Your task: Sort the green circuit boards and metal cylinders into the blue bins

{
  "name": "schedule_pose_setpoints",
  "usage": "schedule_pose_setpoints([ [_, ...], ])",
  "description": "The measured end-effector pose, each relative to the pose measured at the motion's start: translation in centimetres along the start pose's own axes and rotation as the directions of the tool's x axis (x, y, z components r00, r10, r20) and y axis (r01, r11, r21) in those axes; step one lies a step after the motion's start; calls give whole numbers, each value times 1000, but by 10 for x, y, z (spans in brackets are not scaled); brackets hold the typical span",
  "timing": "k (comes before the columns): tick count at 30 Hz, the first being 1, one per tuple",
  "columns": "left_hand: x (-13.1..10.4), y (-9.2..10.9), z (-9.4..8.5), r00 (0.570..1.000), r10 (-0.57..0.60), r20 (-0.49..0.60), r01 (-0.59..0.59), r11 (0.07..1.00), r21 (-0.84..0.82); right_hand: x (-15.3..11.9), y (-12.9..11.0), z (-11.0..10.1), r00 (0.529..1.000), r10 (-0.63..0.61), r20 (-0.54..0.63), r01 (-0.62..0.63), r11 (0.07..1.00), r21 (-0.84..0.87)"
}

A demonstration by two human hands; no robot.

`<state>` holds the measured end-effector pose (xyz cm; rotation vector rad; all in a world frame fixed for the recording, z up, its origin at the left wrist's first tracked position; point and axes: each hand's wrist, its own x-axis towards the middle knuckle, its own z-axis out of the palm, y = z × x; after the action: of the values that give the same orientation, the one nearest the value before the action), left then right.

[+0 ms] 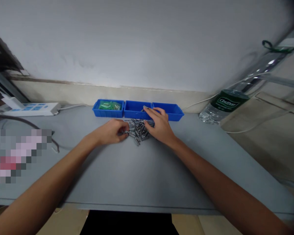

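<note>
A loose pile of small silvery metal pins (139, 130) lies on the grey table. At its left edge, my left hand (114, 131) is closed, with thumb and fingers pinched around a metal pin whose end shows at the fingertips. My right hand (160, 125) reaches over the pile's right side, partly covering it. Its fingers stretch toward the middle blue bin (134, 114), with the thumb held apart over the pins. A small shiny piece shows by the right fingertips at the bin; whether they touch it is unclear.
The left blue bin (107, 113) holds a green packet (105, 105) and small metal parts. A right blue bin (175, 112) adjoins the middle one. A power strip (36, 109) with cables lies at left; a large water bottle (224, 104) stands at right. The wall is behind.
</note>
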<state>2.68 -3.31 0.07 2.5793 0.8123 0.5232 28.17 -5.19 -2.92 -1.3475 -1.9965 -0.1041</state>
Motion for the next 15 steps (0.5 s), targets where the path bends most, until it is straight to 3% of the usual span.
schedule_pose_setpoints([
  [3,1,-1,0,1000,-23,-1,24,1000,12,-2,6,7,999,-3,53,7,996,-84],
  [8,0,-4,-1,999,-39,-3,39,994,106,-3,8,7,998,-4,66,8,998,-67],
  [12,1,-7,0,998,-55,-3,55,997,55,-3,4,4,999,4,43,-2,999,-37],
  [15,2,-11,2,994,-92,-63,93,996,1,-3,2,3,999,-13,42,13,1000,-4],
])
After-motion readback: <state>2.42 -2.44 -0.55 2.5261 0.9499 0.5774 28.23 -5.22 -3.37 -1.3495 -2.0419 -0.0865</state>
